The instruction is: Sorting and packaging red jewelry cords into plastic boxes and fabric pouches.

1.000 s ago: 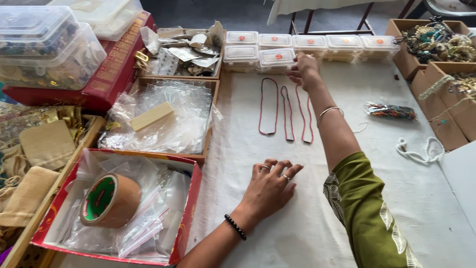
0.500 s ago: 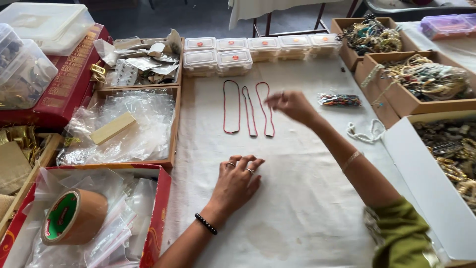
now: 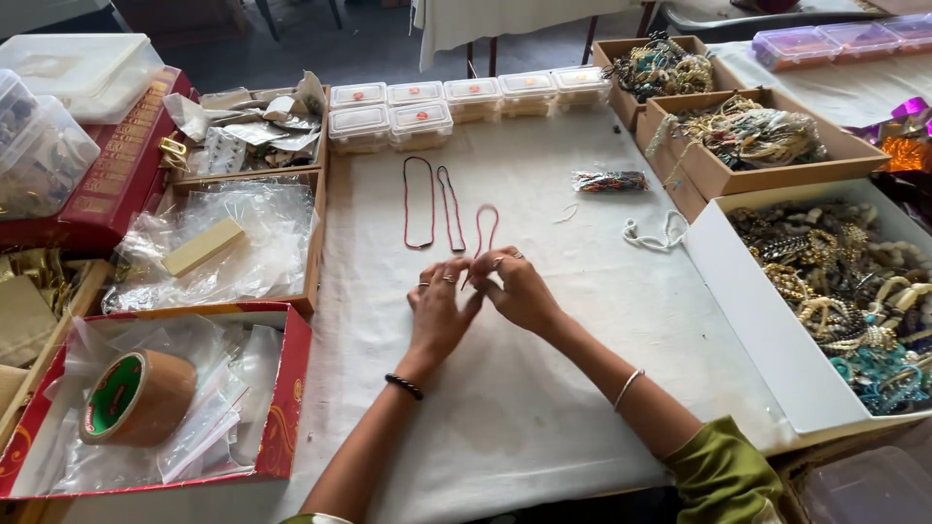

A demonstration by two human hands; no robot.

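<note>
Two hands meet near the middle of a white cloth-covered table point(image 3: 544, 408), both pinching the near end of a thin red necklace point(image 3: 485, 228). The left hand point(image 3: 439, 311), rings on its fingers and a black bead bracelet point(image 3: 403, 386) at the wrist, has its fingers curled inward, fingertips closed on the strand. The right hand point(image 3: 519, 289), a thin silver bangle point(image 3: 628, 386) on its forearm, is likewise closed, thumb and forefinger gripping the same end.

The necklace lies as a narrow loop, its long axis running away from the person toward the far edge of the table, the rounded end pointing away and the gripped end nearest the hands. Just to its left lie two more thin necklaces point(image 3: 432, 204), side by side and parallel, untouched.

Along the far edge stands a row of small clear plastic boxes point(image 3: 456, 97). At the right edge sit cardboard boxes of tangled jewellery point(image 3: 748, 136) and a white tray of beaded pieces point(image 3: 845, 281). At the left edge, a red box point(image 3: 286, 408) holds a roll of brown tape point(image 3: 136, 396) and plastic bags.
</note>
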